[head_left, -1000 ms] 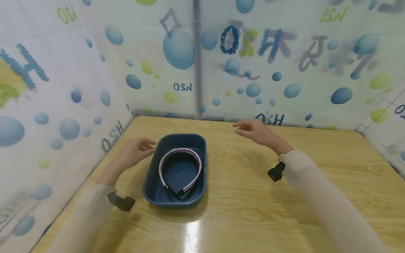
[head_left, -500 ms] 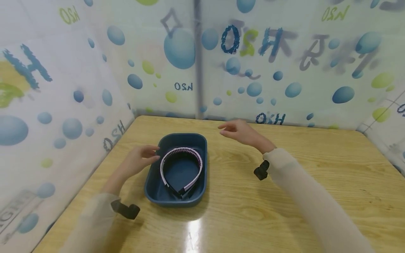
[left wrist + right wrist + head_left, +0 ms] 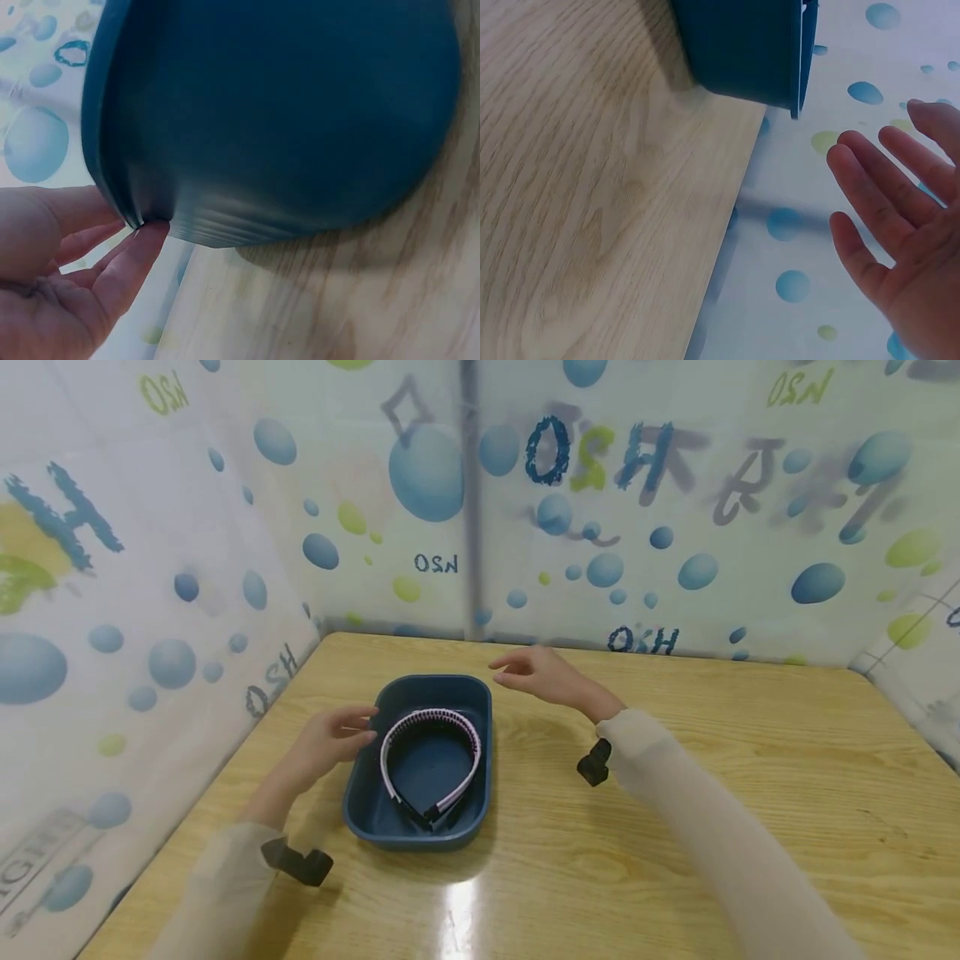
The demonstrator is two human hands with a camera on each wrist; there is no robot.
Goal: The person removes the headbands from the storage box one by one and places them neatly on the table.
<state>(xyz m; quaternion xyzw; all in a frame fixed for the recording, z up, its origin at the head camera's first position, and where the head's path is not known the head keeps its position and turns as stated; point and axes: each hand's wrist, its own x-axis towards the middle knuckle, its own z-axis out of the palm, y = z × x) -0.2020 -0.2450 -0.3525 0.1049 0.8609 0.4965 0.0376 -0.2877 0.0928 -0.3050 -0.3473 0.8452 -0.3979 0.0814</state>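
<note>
A dark blue plastic bin [image 3: 416, 842] with rounded corners stands on the wooden table. Inside it lies a pale pinkish-white headband [image 3: 472, 735] with dark teeth along its inner edge and black ends. My left hand [image 3: 326, 745] is at the bin's left rim. In the left wrist view its thumb [image 3: 139, 259] presses the wall just under the rim, and the other fingers lie behind the rim, pinching it. My right hand [image 3: 547, 675] hovers off the bin's far right corner, holding nothing. Its fingers [image 3: 870, 187] are spread and apart from the bin in the right wrist view.
The wooden table [image 3: 675, 827] extends to the right of the bin. Sheets printed with bubbles and letters [image 3: 585, 527] form walls behind and at the left [image 3: 135, 610]. A small black camera [image 3: 595, 762] sits on each wrist.
My right hand has moved left toward the bin. My left hand has come in from the left, and its fingertips have reached the rim. The bin and headband stay put.
</note>
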